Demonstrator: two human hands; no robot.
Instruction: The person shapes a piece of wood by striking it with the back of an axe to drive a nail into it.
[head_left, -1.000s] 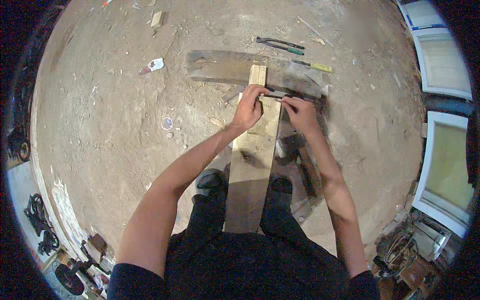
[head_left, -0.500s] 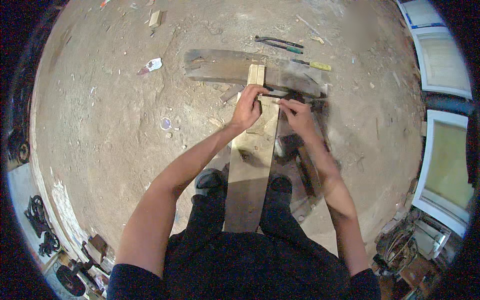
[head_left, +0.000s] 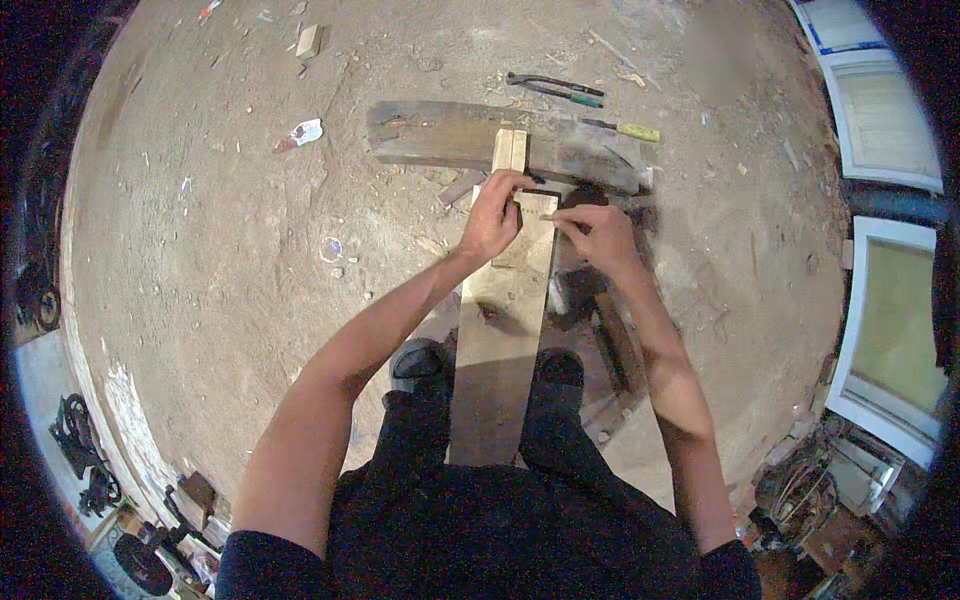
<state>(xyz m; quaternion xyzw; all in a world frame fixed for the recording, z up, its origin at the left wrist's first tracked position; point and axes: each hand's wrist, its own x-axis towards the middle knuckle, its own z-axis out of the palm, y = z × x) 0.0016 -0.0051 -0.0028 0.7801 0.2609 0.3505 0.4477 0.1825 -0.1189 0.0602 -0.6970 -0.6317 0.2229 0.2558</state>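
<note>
My left hand [head_left: 492,217] is closed round a narrow pale wooden piece [head_left: 508,149] lying lengthwise on a long wide board [head_left: 500,340] between my feet; its fingertips reach a dark straight edge near the board's far end. My right hand [head_left: 597,235] pinches a small thin item [head_left: 548,216], too small to name, at the board's right side near that end. Beyond them a grey weathered beam [head_left: 430,135] lies crosswise under the narrow piece.
A yellow-handled tool [head_left: 635,131] lies by the beam, long-handled green-and-black pliers [head_left: 555,88] beyond it. A small wood block [head_left: 308,40] and scraps dot the dirt floor. White framed panes [head_left: 890,320] stand at right, assorted clutter [head_left: 800,500] below them and along the left edge.
My right hand has moved slightly toward me and left, away from the dark edge to a point lower on the board. My left hand stays almost in place.
</note>
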